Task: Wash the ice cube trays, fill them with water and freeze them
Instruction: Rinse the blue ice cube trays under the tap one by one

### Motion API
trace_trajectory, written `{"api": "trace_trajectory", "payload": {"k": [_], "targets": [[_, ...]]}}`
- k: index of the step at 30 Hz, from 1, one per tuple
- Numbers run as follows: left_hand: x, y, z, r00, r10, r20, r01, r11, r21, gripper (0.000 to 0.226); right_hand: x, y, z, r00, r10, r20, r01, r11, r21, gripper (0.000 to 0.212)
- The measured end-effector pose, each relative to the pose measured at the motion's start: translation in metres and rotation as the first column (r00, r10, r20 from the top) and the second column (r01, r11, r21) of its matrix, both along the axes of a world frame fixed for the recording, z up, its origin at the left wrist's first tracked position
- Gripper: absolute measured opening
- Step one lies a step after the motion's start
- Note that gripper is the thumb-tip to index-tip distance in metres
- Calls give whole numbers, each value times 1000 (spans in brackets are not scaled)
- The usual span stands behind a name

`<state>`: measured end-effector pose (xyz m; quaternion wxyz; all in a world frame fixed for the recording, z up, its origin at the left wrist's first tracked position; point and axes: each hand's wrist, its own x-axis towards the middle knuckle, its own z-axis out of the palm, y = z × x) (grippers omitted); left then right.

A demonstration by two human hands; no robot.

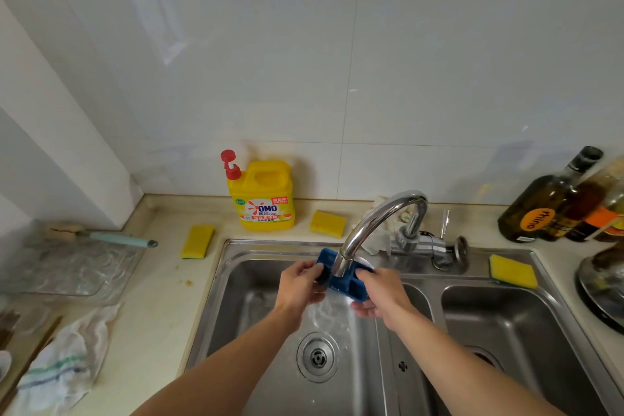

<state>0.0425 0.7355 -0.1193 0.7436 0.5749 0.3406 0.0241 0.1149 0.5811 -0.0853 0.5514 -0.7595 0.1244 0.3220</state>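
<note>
Blue ice cube tray (344,287) is held right under the faucet (378,216) spout, tilted, over the left basin of the sink (233,280). Left hand (299,284) grips the tray's left end, fingers curled round the edge. Right hand (381,297) grips the right end, thumb on top and fingers wrapped underneath. Water (331,311) runs off the tray's near edge and splashes on the basin floor just short of the drain (317,357), which sits below the faucet on the near side. Only one tray is visible, and how many compartments it has can't be read past the spout. On the surface (162,297): a yellow detergent jug (261,196) with a red pump stands left of the faucet against the wall. One yellow sponge (327,223) lies just left of the faucet base, a second sponge (197,241) further left past the jug, and a third sponge (513,271) right of the faucet on the sink rim. A crumpled white rag (378,240) lies behind the faucet base. Dark bottles (540,209) are grouped far right of the faucet. Far left of the faucet are a brush (118,238) with a pale blue handle, lying on a clear plastic sheet (67,263), and a white cloth (64,358) nearer the camera.
</note>
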Motion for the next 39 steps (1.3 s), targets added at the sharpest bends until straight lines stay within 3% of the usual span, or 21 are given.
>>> {"api": "trace_trajectory", "payload": {"k": [7, 20, 27, 35, 39], "targets": [[-5, 21, 9, 996, 61, 62, -73, 973, 221, 13, -13, 18, 3, 973, -18, -232, 77, 967, 244, 12], [-1, 21, 9, 992, 108, 65, -123, 939, 322, 23, -7, 17, 8, 949, -63, -308, 167, 931, 324, 13], [1, 15, 0, 995, 101, 26, -104, 946, 307, 20, -7, 6, 3, 967, -43, -252, 114, 955, 275, 22], [0, -4, -12, 994, -62, -86, 68, 996, 63, 17, 1, -20, 7, 1000, -3, -17, 4, 999, 51, 20], [-3, -13, -15, 978, -124, -170, 125, 992, -2, 29, 2, -32, 6, 999, 36, 19, -36, 999, -32, 23]]}}
